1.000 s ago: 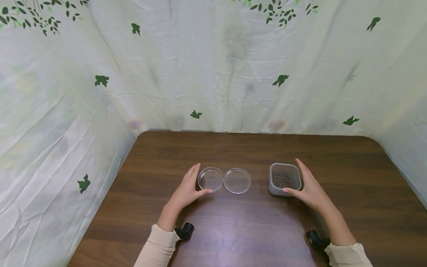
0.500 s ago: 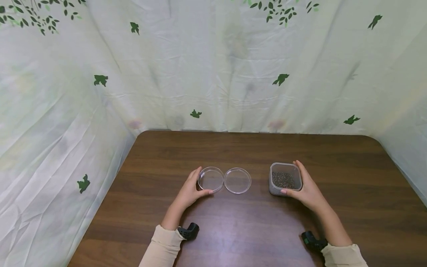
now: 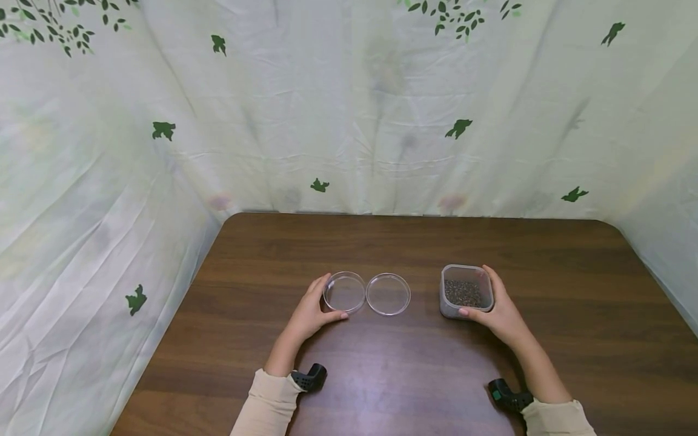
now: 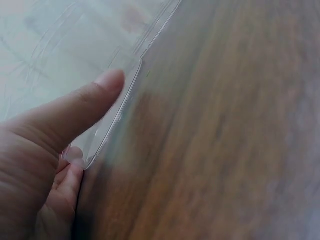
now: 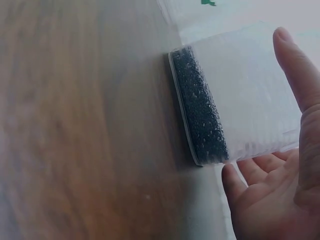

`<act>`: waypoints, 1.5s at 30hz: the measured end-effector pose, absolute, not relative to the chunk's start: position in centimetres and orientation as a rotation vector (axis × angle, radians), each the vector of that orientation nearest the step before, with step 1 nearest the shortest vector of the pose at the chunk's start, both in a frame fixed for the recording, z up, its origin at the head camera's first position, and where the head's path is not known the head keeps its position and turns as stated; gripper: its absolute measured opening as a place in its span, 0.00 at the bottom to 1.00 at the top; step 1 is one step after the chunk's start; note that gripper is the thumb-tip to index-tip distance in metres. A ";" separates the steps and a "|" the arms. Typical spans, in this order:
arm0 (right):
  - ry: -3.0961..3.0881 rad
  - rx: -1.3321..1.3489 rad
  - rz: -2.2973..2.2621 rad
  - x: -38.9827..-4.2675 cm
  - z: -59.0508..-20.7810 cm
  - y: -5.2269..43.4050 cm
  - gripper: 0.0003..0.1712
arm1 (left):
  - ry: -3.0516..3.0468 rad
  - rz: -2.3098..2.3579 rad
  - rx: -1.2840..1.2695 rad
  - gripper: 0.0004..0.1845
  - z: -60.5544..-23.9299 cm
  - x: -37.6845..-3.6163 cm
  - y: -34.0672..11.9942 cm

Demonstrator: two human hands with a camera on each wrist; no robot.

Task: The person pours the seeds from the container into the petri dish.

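Note:
In the head view two clear round petri dish halves lie side by side on the table. My left hand [image 3: 309,313] holds the left petri dish [image 3: 345,293], its thumb at the near rim and fingers round the far left side. The left wrist view shows the thumb [image 4: 100,95] across the clear wall. The other half [image 3: 388,294] lies just to its right. My right hand [image 3: 503,313] grips a square clear plastic container [image 3: 450,310] from the right, thumb on its near side. Small dark grains [image 5: 200,107] fill its bottom part; their kind is too small to tell.
A brown wooden table [image 3: 382,375] bears everything. A pale curtain [image 3: 349,121] with green leaf and bird prints hangs behind it and along both sides. Black wrist cameras [image 3: 309,378] sit on both wrists, below the cream sleeves [image 3: 269,399].
My right hand has closed in on the container, its thumb and wrist shifting slightly left. The left wrist has moved a little right, its fingers drawing closer round the dish. Dishes and container stay put.

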State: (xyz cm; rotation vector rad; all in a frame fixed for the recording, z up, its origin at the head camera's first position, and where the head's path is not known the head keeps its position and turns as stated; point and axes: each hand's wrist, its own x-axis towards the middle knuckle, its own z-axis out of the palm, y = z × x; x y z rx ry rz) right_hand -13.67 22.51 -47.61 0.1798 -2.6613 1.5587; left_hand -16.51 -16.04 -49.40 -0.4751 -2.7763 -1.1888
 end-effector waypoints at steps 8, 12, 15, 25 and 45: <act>-2.624 0.195 1.636 -13.7 -47.8 22.5 0.56 | -2.779 -1.199 -0.479 0.50 -49.6 -16.6 -16.2; -2.540 0.227 1.702 -13.7 -47.7 22.4 0.55 | -2.777 -1.206 -0.470 0.50 -49.6 -16.5 -16.2; -2.507 0.242 1.723 -13.6 -47.6 22.3 0.54 | -2.783 -1.204 -0.462 0.50 -49.5 -16.5 -16.1; -2.495 0.167 1.667 -13.6 -47.3 22.1 0.52 | -2.778 -1.195 -0.456 0.49 -49.6 -16.5 -16.1; -2.413 0.255 1.694 -13.7 -42.4 18.3 0.52 | -2.789 -1.177 -0.479 0.49 -49.8 -16.5 -16.2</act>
